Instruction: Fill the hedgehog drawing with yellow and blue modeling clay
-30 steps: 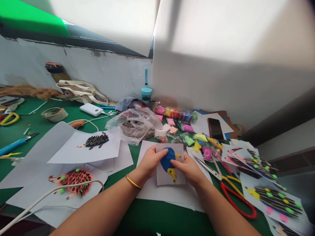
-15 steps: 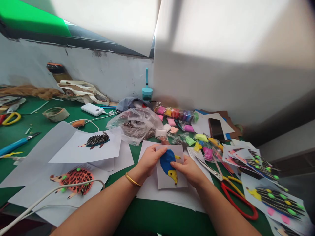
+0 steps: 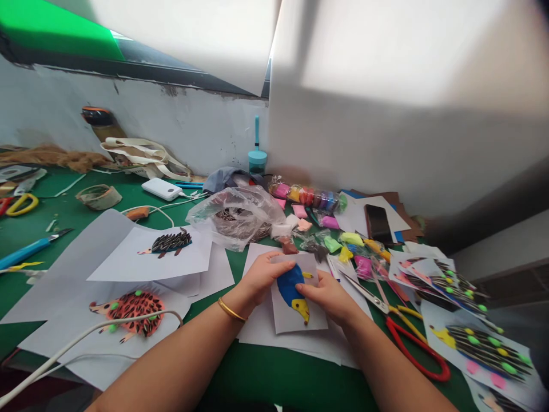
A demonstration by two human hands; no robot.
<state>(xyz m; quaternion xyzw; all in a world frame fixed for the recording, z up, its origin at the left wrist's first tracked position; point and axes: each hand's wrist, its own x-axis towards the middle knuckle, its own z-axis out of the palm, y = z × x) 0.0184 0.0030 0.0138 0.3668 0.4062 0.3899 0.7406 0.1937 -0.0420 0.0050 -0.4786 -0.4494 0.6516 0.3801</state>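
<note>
Between my hands is a small white paper card [image 3: 281, 315] bearing a flat clay hedgehog [image 3: 288, 290] with a blue body and a yellow head and foot. My left hand [image 3: 265, 277] grips the card's upper left edge, its thumb lying by the top of the blue clay. From the right, my right hand [image 3: 332, 297] holds the card's edge, with the thumb on the blue clay near the yellow head. The fingers under the card are hidden. White sheets [image 3: 257, 335] lie beneath it on the green table.
Scissors [image 3: 381, 303] with red and yellow handles lie open at right, beside finished seed-and-clay hedgehogs [image 3: 484, 349]. A plastic bag of seeds [image 3: 240, 217] and clay packets [image 3: 332, 243] sit behind. At left are more hedgehog pictures [image 3: 137, 312], a white cable [image 3: 86, 340] and a blue craft knife [image 3: 30, 252].
The card has tilted slightly, its top shifting a little left. Both hands keep their grip; the rest of the scene shifts only slightly with the camera.
</note>
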